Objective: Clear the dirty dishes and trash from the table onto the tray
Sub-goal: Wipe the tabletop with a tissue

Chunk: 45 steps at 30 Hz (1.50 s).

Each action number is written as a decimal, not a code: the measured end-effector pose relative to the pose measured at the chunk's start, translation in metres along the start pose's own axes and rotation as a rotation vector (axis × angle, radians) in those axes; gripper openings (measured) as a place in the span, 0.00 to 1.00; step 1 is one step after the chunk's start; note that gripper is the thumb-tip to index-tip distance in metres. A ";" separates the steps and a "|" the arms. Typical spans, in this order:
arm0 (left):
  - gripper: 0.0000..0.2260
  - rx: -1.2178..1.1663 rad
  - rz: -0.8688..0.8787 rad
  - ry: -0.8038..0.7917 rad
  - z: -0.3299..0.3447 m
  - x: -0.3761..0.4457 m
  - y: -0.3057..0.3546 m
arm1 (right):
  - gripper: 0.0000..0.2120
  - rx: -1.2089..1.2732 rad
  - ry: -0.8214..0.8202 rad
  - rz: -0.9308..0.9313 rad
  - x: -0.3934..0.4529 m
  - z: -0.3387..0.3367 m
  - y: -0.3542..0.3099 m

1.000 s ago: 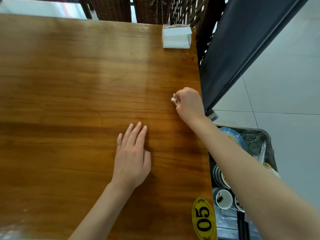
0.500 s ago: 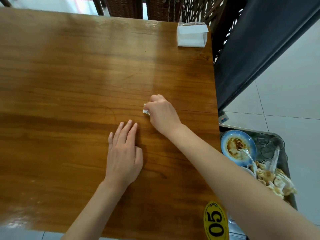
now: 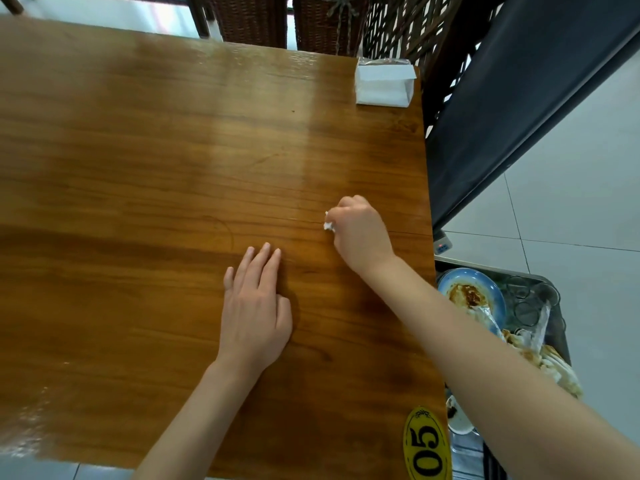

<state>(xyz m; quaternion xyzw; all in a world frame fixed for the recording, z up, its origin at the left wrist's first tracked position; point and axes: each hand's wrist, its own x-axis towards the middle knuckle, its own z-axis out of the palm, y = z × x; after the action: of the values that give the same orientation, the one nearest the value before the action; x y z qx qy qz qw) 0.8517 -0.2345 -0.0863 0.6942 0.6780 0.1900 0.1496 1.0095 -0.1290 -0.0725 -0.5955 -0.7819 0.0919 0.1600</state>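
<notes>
My right hand [image 3: 360,233] is curled round a small crumpled white tissue [image 3: 329,224] and holds it against the wooden table [image 3: 138,168], right of centre. My left hand [image 3: 254,306] lies flat on the tabletop with straight fingers, just below and left of the right hand. Beside the table's right edge, lower down, a metal tray [image 3: 550,289] carries a dirty blue plate [image 3: 491,292], glasses, food scraps and plastic wrap.
A white napkin pack [image 3: 384,83] sits at the table's far right corner. A yellow oval "05" number plate [image 3: 427,445] is at the near right edge. Wicker chairs [image 3: 252,19] stand beyond the table, and a dark panel [image 3: 519,98] rises at the right over grey floor tiles.
My right hand with the tissue swept left across the table, then back to the right. My left hand stayed flat on the wood.
</notes>
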 end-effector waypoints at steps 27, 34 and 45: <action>0.30 0.254 0.034 -0.095 0.012 -0.001 -0.022 | 0.05 0.022 0.010 0.075 -0.089 -0.027 0.018; 0.27 0.081 0.062 -0.068 0.002 -0.011 -0.008 | 0.06 0.121 0.047 -0.014 -0.137 -0.045 0.013; 0.36 0.256 0.150 -0.261 0.010 -0.070 0.016 | 0.09 0.041 0.052 0.208 -0.098 -0.039 0.045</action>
<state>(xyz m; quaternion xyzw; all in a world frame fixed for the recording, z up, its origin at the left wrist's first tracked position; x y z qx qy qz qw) 0.8698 -0.3042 -0.0919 0.7750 0.6176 0.0212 0.1324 1.0872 -0.2124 -0.0652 -0.6722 -0.7094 0.1085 0.1820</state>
